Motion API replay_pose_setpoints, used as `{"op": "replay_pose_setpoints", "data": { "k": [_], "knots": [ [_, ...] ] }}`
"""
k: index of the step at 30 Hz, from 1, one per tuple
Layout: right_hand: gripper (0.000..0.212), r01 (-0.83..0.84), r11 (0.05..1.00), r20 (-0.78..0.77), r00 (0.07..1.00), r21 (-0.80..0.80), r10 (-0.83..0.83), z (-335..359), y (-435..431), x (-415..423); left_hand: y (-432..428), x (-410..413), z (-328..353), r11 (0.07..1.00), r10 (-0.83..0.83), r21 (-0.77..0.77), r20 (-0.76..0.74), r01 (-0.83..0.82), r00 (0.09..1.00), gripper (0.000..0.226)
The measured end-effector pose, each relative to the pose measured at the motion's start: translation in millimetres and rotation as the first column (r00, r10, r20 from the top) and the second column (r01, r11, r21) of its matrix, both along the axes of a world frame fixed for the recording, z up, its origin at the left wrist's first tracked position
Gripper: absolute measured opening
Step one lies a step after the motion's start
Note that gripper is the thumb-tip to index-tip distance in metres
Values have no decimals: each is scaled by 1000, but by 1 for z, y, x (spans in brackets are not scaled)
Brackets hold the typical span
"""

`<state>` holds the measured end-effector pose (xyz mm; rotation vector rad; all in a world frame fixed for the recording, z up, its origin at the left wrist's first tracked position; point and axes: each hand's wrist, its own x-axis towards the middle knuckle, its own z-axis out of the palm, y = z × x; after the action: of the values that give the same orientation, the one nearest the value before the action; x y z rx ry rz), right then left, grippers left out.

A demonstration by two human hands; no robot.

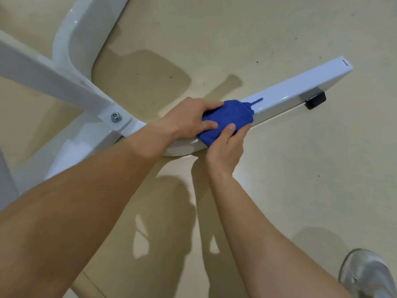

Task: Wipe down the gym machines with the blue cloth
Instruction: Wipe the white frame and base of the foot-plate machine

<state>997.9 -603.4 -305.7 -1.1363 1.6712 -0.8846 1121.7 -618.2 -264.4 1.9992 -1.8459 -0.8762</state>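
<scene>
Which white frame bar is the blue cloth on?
The floor bar ending at the black foot; the blue cloth lies on it. The other bars carry no cloth.

The blue cloth [225,119] looks soft, matt and fuzzy. The machine frame [300,87] is glossy white painted metal with a shiny steel bolt [116,117]. The beige floor [300,168] is smooth and slightly reflective.

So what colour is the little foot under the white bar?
The foot is black; the head view shows it, under the bar near its far end.
</scene>
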Motion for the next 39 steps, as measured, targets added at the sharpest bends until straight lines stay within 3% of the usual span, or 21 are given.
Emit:
{"op": "replay_pose_setpoints", "data": {
  "k": [8, 12, 15, 19, 23, 28, 35, 39],
  "knots": [
    [73, 5, 999, 61, 998, 47, -8, -9, 38, 37, 45, 24, 1, 998, 50, 49, 0, -50, 999, 36],
    [63, 226, 970, -105, 971, 93, -216, 1, 6, 20, 17, 9, -1, 998, 57, 23, -58, -56, 997, 43],
    [56, 293, 953, -91, 954, 71, -286, 3, -17, -8, -11, -11, 1, 999, 50, -1, -91, -51, 995, 45],
    [45, 204, 978, 9, 979, 50, -204, 7, -25, -24, -27, -22, 3, 999, 39, 20, -121, -36, 992, 52],
    [55, 11, 992, 0, 1000, 127, -11, 13, 6, 11, -2, -1, 3, 998, -6, 66, -37, 8, 999, 59],
    [64, 20, 987, 31, 999, 157, -25, 8, -1, 23, -5, -2, 2, 996, 52, 74, -90, -46, 995, 41],
    [56, 54, 996, -1, 999, 69, -54, -10, -89, -31, -97, -59, 0, 1000, -24, 11, -120, 25, 992, 35],
    [70, -11, 1000, -55, 998, 17, 11, -14, -172, -82, -165, -102, -3, 998, -50, 16, -121, 52, 991, 30]
  ]
}}
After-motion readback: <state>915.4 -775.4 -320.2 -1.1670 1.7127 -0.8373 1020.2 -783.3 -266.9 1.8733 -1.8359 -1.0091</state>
